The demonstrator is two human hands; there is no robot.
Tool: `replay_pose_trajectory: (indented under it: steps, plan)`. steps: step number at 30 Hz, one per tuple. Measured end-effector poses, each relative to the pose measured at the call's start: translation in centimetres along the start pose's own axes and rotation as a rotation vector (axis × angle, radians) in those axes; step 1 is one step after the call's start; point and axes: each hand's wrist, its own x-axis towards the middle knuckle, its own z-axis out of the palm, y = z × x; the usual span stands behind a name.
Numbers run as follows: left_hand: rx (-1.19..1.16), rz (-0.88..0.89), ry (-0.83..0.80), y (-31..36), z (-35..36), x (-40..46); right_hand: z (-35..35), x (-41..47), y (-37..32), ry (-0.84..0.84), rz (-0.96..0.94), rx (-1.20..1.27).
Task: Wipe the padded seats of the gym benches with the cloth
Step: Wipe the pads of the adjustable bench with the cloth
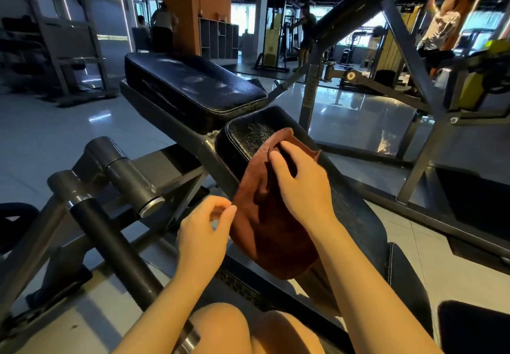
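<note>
While the right hand (pixel 300 185) is pressing the cloth (pixel 265 221) onto the near seat (pixel 248 138), its fingers are curling into the fabric and bunching the upper edge, so a good wipe is probably asking for a flatter palm and long strokes along the pad, not short dabs. The cloth is lying under that hand and draping off the seat's edge toward 6 o'clock, so much of it is not touching the padding. The left hand (pixel 205 232) is hovering just beside the cloth at its 9 o'clock side, thumb and fingers loosely curled and holding nothing that can be made out. The far seat (pixel 193 85), at 11 o'clock from the hands, is showing pale streaks and looks yet to be wiped.
</note>
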Motion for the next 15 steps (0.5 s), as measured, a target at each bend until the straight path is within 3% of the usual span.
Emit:
replay_pose_trajectory:
  steps: [4, 8, 12, 15]
  plan:
    - [-0.032, -0.019, -0.079, 0.3, 0.4, -0.5, 0.0, 1.5, -0.7, 0.049, 0.013, -0.006]
    - [0.026, -0.015, -0.106, 0.2, -0.3, -0.4, -1.1, 2.6, -1.0, 0.079, 0.16, 0.24]
    - [0.079, 0.063, -0.037, 1.1, -2.4, 0.3, -3.2, 1.1, -1.7, 0.157, 0.084, 0.51]
    - [0.041, 0.083, -0.003, 2.6, -4.0, 0.7, -4.4, -0.3, -2.9, 0.141, 0.008, 0.556]
